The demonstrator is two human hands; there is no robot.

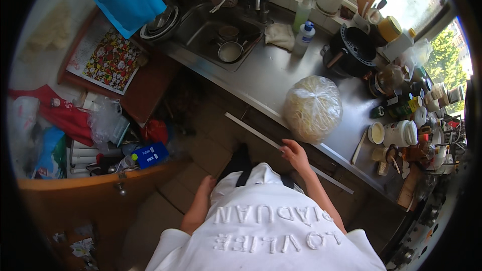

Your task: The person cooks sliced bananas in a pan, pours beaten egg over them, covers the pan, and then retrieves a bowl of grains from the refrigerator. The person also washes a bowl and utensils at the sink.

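My right hand (293, 153) is at the long white edge strip (256, 131) below the steel counter, its fingers bent; whether it grips the strip cannot be told. My left hand (208, 185) hangs beside my left hip, low and partly blurred, and its fingers cannot be made out. Nearest to my right hand, on the counter's front edge, rests a large round clear plastic bag (314, 109) filled with pale, noodle-like strands. Behind it on the steel counter (263, 82) stand a black pot (352, 52) and a blue-capped bottle (303, 40).
A sink (203, 26) with a small pan (230, 52) lies at the upper middle. Jars and bottles crowd the window side, near a white tub (397, 133). To the left are a brown table (150, 90), plastic bags and a wooden door (94, 188) with a round knob.
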